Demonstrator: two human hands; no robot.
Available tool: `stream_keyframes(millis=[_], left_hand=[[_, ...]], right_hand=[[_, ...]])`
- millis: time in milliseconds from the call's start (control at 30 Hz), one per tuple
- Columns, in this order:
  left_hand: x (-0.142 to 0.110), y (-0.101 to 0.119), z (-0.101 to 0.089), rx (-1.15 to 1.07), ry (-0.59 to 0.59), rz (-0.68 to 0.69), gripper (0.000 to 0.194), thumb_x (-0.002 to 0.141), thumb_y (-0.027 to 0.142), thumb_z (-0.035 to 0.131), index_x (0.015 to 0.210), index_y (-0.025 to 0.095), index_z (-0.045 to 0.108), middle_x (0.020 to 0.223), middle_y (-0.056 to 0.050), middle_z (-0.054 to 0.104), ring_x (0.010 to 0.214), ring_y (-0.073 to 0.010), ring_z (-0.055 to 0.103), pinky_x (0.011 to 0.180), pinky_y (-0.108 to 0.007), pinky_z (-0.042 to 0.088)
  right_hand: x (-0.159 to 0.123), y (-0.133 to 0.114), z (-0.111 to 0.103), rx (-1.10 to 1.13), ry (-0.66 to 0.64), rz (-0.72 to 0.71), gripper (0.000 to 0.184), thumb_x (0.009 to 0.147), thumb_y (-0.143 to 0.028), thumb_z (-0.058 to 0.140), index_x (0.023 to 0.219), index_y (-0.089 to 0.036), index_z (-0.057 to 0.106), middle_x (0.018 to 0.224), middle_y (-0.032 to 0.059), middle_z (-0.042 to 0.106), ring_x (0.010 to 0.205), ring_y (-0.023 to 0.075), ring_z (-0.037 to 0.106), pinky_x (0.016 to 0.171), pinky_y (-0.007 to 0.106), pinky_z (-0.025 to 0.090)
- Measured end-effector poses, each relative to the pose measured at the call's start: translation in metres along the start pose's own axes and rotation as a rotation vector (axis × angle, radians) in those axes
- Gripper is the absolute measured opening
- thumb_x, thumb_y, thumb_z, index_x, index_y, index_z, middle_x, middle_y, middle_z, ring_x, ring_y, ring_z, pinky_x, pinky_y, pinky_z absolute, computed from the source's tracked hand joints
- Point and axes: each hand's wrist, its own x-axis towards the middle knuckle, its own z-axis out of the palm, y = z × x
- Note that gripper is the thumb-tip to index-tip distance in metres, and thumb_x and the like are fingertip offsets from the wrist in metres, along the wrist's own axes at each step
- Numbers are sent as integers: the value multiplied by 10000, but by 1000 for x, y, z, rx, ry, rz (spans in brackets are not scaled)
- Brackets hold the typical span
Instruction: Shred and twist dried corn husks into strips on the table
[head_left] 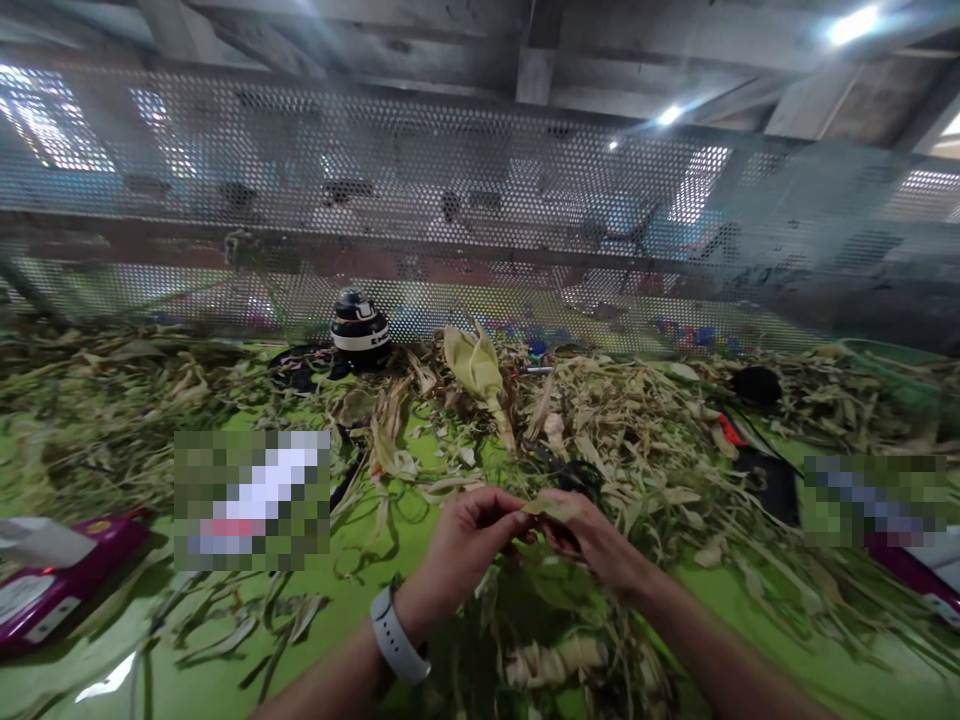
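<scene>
My left hand [476, 535], with a pale watch band on its wrist, pinches the edge of a yellowish-green dried husk strip [551, 510]. The fingers of my right hand [589, 535] are closed round the other side of this strip, so both hands meet over the green table [341, 620]. Below them lies a bound, knotted husk roll [559, 662], partly in shadow. Beyond my hands, a husk shape like a flower bud [474, 365] leans among loose strips. Dark looped handles [577, 478], perhaps of scissors, lie just past my right hand.
Heaps of dried husk strips [637, 430] cover much of the table. A black lidded container [360, 335] stands at the back before a perforated metal screen [450, 200]. Purple devices sit at the left [82, 580] and right [911, 575]. Beyond the screen are blurred people.
</scene>
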Motion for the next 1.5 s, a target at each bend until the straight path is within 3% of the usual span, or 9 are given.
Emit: stream_keyframes(millis=[233, 433, 533, 700, 867, 1133, 1300, 1500], left_hand=[[0, 0, 0, 22, 19, -22, 210, 618, 323, 731, 677, 130, 671, 572, -17, 643, 499, -94, 537, 461, -179, 418], [3, -1, -2, -28, 44, -79, 252, 573, 335, 764, 653, 130, 642, 561, 18, 594, 475, -67, 483, 435, -164, 395], [5, -5, -6, -164, 35, -121, 237, 556, 301, 784, 658, 135, 649, 571, 18, 605, 509, -68, 516, 459, -154, 399], [7, -5, -9, -343, 47, -199, 224, 536, 224, 806, 702, 129, 688, 630, 0, 633, 536, -52, 541, 508, -137, 432], [4, 0, -8, -420, 39, -234, 199, 519, 190, 815, 660, 126, 690, 606, 4, 622, 516, -42, 533, 494, -125, 439], [3, 1, -7, -460, 34, -286, 221, 490, 173, 826, 645, 115, 680, 590, 5, 615, 488, -37, 526, 456, -113, 432], [3, 0, -3, -474, 8, -313, 232, 490, 195, 827, 637, 109, 671, 558, 10, 598, 442, -22, 495, 433, -104, 415], [0, -4, 0, -382, 34, -216, 206, 572, 246, 789, 655, 118, 651, 591, 13, 583, 521, -48, 514, 463, -126, 439]], right_hand=[[0, -2, 5, 138, 73, 63, 273, 785, -379, 490, 589, -203, 416, 495, -59, 306, 401, 71, 228, 356, 179, 193], [3, 3, 5, 57, 85, 80, 209, 802, -265, 418, 603, -200, 415, 489, -68, 299, 399, 71, 230, 365, 177, 203], [1, 2, 2, -165, 176, -43, 192, 823, -239, 412, 640, -190, 445, 554, -51, 368, 470, 80, 322, 422, 181, 265], [-1, 6, -3, -482, 428, -379, 63, 829, -250, 498, 810, -190, 498, 627, -28, 483, 539, 104, 443, 490, 202, 367], [5, 13, -8, -665, 333, -667, 92, 850, -193, 513, 933, -206, 552, 791, 25, 574, 677, 128, 546, 583, 218, 449], [9, 10, -9, -777, 321, -793, 115, 893, -234, 468, 929, -210, 575, 791, 41, 616, 756, 148, 597, 639, 237, 498], [8, 13, -4, -791, 395, -715, 102, 892, -239, 456, 845, -196, 535, 743, 34, 575, 679, 142, 577, 588, 235, 478], [4, 21, 8, -531, 440, -505, 44, 874, -232, 467, 906, -202, 473, 773, 16, 570, 658, 124, 576, 591, 220, 480]])
